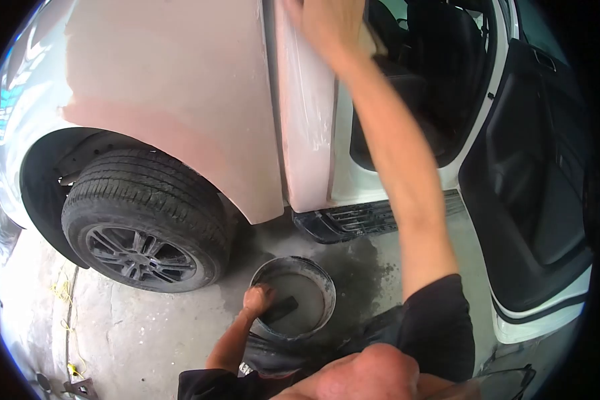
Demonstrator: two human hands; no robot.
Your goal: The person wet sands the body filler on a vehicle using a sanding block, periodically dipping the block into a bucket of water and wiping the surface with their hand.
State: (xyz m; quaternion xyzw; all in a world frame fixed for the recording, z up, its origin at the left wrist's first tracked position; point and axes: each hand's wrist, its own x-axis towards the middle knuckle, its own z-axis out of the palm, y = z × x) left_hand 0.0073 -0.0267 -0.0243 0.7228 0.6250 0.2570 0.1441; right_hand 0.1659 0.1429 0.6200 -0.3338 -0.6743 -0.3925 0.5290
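My left hand [259, 300] is at the left rim of a round bucket [331, 293] on the floor. Its fingers are closed on a dark, flat sanding block [280, 310], held over or in the cloudy grey water [307, 293]. Up at the top edge of the view, my right hand [333, 27] is against or just in front of the door pillar [307, 120], which has whitish wet streaks. That hand is smeared by motion and its fingers are partly cut off, so their grip does not show.
Left of the pillar is a car panel [180, 73] with dull beige and pinkish patches, above a wheel [143, 233]. A black side step [353, 220] runs below the doorway. The door [540, 180] stands open at right. Yellow string [65, 327] lies on the concrete.
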